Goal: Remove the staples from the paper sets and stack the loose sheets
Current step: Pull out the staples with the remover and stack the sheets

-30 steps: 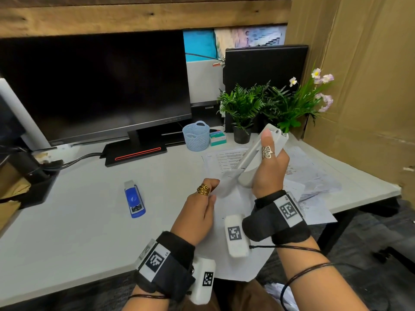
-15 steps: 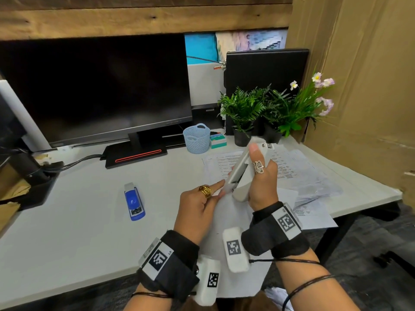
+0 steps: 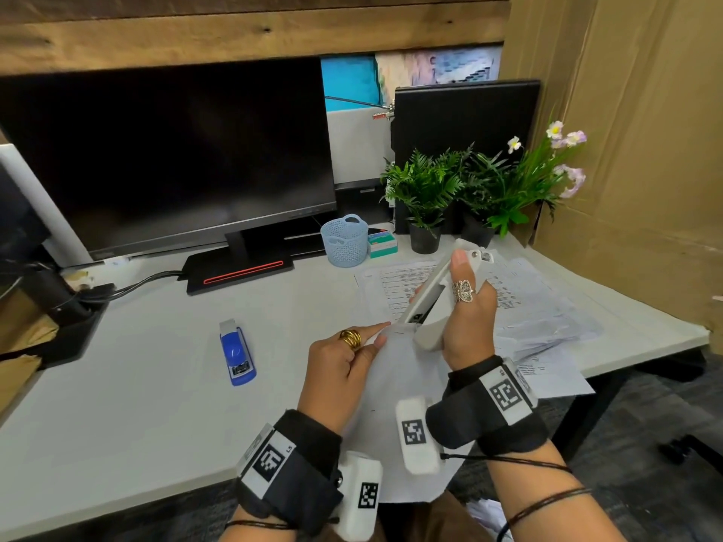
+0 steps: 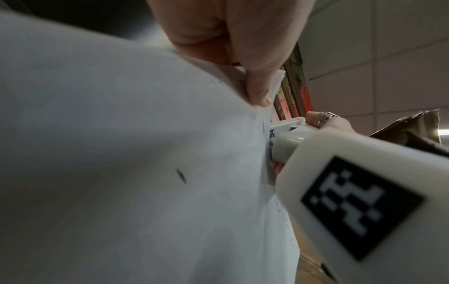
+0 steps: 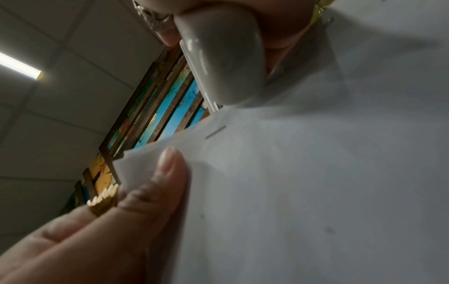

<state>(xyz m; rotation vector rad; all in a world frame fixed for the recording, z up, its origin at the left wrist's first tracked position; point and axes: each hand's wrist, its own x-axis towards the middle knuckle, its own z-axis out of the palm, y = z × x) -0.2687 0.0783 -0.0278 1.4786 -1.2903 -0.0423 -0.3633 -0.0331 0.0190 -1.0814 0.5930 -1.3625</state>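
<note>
A stapled paper set [image 3: 395,389] is held up over the desk's front edge, its blank back toward me. My left hand [image 3: 344,365] pinches the top corner of the set [image 4: 170,173] between thumb and forefinger. My right hand [image 3: 465,307] grips a white staple remover [image 3: 434,291], its tip at the paper's top edge. A staple [image 5: 215,132] sits in the paper just below the remover's tip [image 5: 213,107]; the same staple [image 4: 264,125] shows in the left wrist view beside the metal tip. A pile of loose printed sheets [image 3: 520,307] lies on the desk behind my hands.
A blue stapler [image 3: 236,352] lies on the grey desk [image 3: 137,385] to the left. A pale blue basket [image 3: 344,240], a small box, potted plants [image 3: 426,189] and a dark monitor [image 3: 168,158] stand at the back. A cardboard wall rises on the right.
Both hands have come lower and nearer to me with the paper and the remover. The remover's tip has closed in on the paper's top corner.
</note>
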